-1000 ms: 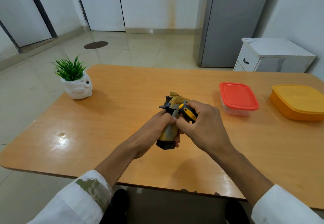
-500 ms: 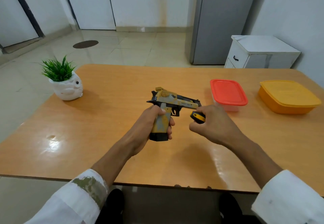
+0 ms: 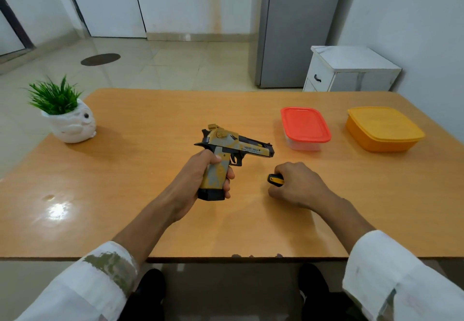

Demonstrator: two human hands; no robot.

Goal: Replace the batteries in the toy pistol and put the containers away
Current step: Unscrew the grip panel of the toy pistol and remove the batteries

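A: Where is the yellow-and-grey plastic toy pistol (image 3: 233,142)?

B: In the left hand (image 3: 200,177), fingers wrapped round its grip, held upright over the middle of the wooden counter (image 3: 150,170). I cannot tell whether the black base touches the wood.

A: And its long axis?

B: The barrel runs left to right. The muzzle points toward the clear plastic box with a red lid (image 3: 305,124), which stands well apart and closed. A yellow plastic box (image 3: 384,128), also lidded, sits further right.

A: The right hand (image 3: 296,185)?

B: Near the pistol, to its right and lower than the muzzle, resting on the counter. Its fingers are curled round a small tool with a yellow-and-black handle (image 3: 275,179), and only the handle end shows.

A: Next move?

B: Probably the tool travels left to the grip, or gets set down. No open battery cover shows from here.
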